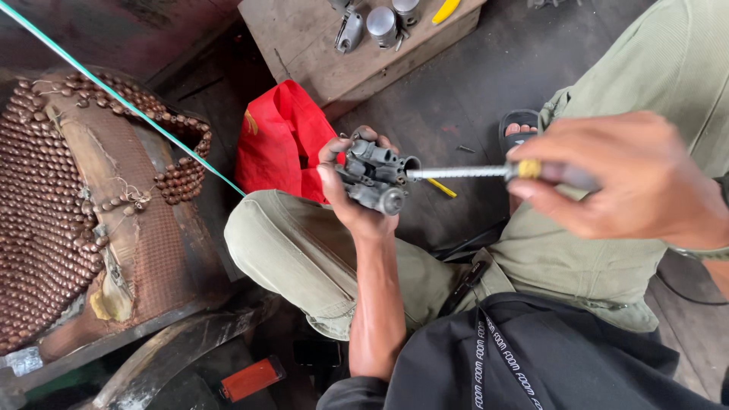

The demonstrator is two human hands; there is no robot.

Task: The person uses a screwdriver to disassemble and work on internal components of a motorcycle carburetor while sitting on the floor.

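While our left hand (351, 190) grips a grey metal part (373, 176) with fingers clamped around it, our right hand (623, 178) clamps a screwdriver (486, 172) whose tip touches it.

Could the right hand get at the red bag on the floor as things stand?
Probably not freely. The right hand grips a screwdriver whose shaft is set into the metal part held by the left hand, and both sit between it and the red bag.

At frame centre my left hand (351, 199) grips a grey metal carburetor (373, 176); my right hand (615, 181), at right, pushes a screwdriver (486, 172) into it. A red bag (279, 140) lies behind.
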